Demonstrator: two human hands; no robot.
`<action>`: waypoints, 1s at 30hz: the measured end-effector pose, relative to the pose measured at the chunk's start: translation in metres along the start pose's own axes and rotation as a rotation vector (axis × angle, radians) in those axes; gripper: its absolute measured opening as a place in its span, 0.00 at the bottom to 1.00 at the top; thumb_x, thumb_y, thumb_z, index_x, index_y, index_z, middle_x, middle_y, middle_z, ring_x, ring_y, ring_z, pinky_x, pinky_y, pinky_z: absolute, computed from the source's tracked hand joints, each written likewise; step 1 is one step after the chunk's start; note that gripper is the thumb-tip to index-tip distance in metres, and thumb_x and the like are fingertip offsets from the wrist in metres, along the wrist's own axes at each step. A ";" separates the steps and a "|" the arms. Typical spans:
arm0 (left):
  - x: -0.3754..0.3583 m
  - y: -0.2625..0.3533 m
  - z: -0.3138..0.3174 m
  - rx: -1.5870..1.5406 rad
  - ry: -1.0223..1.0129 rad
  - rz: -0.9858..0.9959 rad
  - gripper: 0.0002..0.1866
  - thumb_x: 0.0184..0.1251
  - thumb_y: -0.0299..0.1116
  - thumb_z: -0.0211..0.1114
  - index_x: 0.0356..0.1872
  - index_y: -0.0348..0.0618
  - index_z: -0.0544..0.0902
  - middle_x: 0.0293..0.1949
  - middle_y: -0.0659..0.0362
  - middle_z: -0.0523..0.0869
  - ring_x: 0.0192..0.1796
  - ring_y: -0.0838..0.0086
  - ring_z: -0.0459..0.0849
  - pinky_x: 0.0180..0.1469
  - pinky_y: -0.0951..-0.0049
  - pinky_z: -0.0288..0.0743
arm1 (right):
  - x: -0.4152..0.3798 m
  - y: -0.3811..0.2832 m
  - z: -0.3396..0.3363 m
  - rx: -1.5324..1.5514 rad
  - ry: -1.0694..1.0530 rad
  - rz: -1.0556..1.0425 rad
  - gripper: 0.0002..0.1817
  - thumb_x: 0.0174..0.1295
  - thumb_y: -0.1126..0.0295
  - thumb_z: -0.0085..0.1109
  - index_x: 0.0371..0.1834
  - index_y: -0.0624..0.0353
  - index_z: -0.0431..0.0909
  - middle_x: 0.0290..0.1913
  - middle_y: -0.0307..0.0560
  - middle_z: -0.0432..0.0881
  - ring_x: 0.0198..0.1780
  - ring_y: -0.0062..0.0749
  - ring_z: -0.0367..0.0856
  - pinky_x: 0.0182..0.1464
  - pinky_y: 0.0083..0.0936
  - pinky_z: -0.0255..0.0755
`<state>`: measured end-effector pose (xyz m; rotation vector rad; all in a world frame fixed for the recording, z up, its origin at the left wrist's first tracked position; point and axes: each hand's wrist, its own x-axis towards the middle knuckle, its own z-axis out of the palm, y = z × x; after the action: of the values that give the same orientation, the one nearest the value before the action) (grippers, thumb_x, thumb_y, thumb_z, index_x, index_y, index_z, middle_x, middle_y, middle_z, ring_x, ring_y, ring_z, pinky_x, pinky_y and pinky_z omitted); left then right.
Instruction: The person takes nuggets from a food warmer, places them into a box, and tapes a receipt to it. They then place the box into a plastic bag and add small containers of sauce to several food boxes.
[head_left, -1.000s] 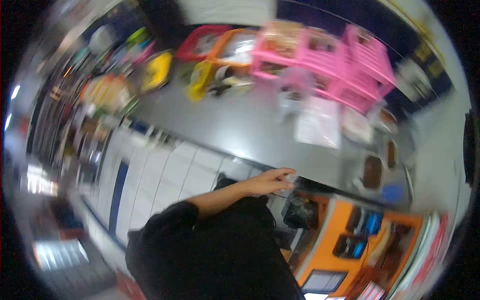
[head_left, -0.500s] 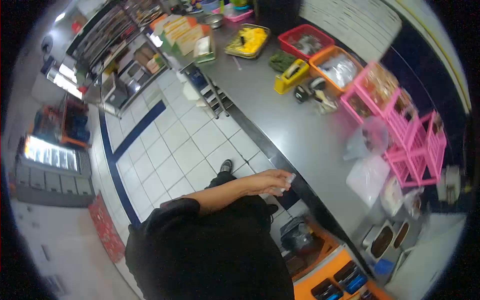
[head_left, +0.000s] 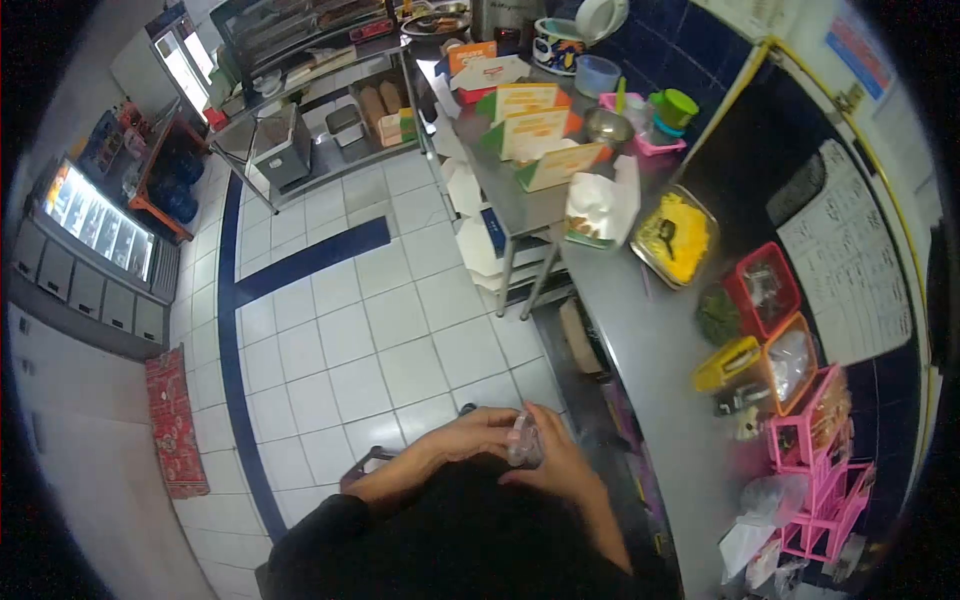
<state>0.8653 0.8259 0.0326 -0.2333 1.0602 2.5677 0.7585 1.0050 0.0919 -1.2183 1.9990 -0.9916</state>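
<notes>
Close in front of my body, both hands meet around a small clear plastic item (head_left: 522,447) with a pinkish tint; I cannot make out exactly what it is. My left hand (head_left: 478,432) has its fingers closed on the item's left side. From the right, my right hand (head_left: 558,458) wraps round it, thumb underneath and fingers above. Both hands are off the steel counter (head_left: 625,330), over the tiled floor side.
A tray of yellow shredded food (head_left: 680,240) stands on the counter, near a white paper-lined box (head_left: 598,210). Further along are a red basket (head_left: 768,290), an orange basket (head_left: 790,365), a yellow tape dispenser (head_left: 727,365) and pink baskets (head_left: 820,500). Folded cartons (head_left: 535,130) stand at the far end.
My right hand has come into view and joined my left hand on the small clear item. The view has turned, showing more of the counter's far end.
</notes>
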 end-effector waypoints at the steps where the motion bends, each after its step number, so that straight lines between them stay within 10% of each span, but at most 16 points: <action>1: -0.007 0.018 -0.017 -0.011 0.011 -0.017 0.26 0.71 0.37 0.64 0.65 0.37 0.70 0.57 0.56 0.79 0.58 0.72 0.79 0.59 0.70 0.77 | 0.027 -0.010 -0.003 0.032 -0.036 -0.014 0.55 0.41 0.56 0.82 0.73 0.56 0.59 0.68 0.59 0.65 0.67 0.55 0.69 0.66 0.42 0.67; 18: 0.069 0.360 -0.268 -0.068 0.187 0.055 0.34 0.66 0.41 0.66 0.66 0.29 0.66 0.59 0.47 0.77 0.61 0.60 0.79 0.60 0.61 0.77 | 0.474 0.004 -0.080 0.301 -0.159 -0.298 0.50 0.44 0.55 0.80 0.70 0.60 0.63 0.65 0.56 0.65 0.69 0.51 0.64 0.70 0.40 0.60; 22: 0.098 0.429 -0.305 -0.161 0.105 0.063 0.35 0.66 0.50 0.63 0.65 0.32 0.68 0.59 0.45 0.77 0.59 0.58 0.79 0.58 0.53 0.78 | 0.573 -0.005 -0.132 0.542 -0.191 -0.270 0.45 0.51 0.55 0.73 0.71 0.61 0.63 0.54 0.58 0.78 0.54 0.48 0.79 0.58 0.40 0.71; 30: 0.229 0.588 -0.393 -0.213 -0.208 -0.070 0.47 0.60 0.59 0.65 0.71 0.33 0.61 0.58 0.46 0.75 0.57 0.61 0.79 0.55 0.58 0.78 | 0.703 -0.003 -0.248 0.029 0.336 -0.195 0.25 0.65 0.68 0.59 0.67 0.54 0.70 0.42 0.52 0.84 0.40 0.40 0.84 0.46 0.33 0.77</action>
<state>0.4366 0.2199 0.0726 -0.0528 0.6928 2.5740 0.2799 0.4379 0.1584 -1.3200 2.1349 -1.3946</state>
